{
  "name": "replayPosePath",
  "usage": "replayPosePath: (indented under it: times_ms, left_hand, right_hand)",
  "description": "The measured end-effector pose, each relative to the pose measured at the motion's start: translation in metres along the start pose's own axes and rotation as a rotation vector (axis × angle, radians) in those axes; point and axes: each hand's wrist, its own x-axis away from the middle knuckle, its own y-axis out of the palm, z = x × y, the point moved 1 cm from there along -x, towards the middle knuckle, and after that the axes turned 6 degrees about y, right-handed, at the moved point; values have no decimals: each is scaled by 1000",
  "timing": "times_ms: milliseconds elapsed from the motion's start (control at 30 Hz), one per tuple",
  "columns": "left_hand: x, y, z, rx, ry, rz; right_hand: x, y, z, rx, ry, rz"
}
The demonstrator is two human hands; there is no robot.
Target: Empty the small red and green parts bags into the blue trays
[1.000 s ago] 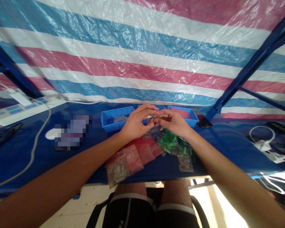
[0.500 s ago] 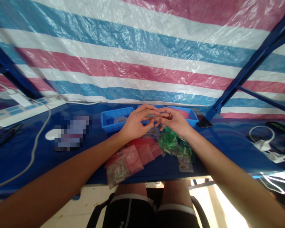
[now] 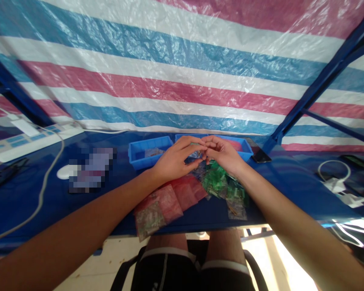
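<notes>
My left hand [image 3: 178, 159] and my right hand [image 3: 223, 152] meet at the fingertips in front of the blue bins, with their fingers bent and pressed together. Whatever they pinch is too small or hidden to name. Below the right hand lies a heap of green plastic bags [image 3: 215, 178]. Pink plastic bags [image 3: 171, 202] overlap below the left hand, and a clear bag with small contents [image 3: 151, 220] rests at their near end. A small clear bag holding thin brass-coloured pieces [image 3: 237, 210] lies near the table's front edge.
A blue bin [image 3: 136, 155] stands at left; another blue bin [image 3: 247, 149] with pink stuff is partly behind my right hand. A dark phone [image 3: 260, 153] lies beside it. Left are a blurred-out item [image 3: 94, 169], a white round object [image 3: 66, 172], a cable [image 3: 42, 196] and a power strip [image 3: 36, 141].
My left hand has turned slightly, and its thumb has shifted a little right and down. The fingertips of both hands stay together. Bags and bins have not visibly moved.
</notes>
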Motion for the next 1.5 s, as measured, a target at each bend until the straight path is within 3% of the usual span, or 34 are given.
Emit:
replayPosePath:
  times_ms: [167, 533, 1500]
  left_hand:
    - [1, -3, -5, -31, 14, -55]
    - [3, -5, -7, -71, -4, 35]
    - [4, -4, -5, -53, -133, -2]
  right_hand:
    - [0, 1, 0, -20, 18, -11]
    - [1, -2, 2, 39, 49, -20]
    - [4, -1, 0, 184, -10, -77]
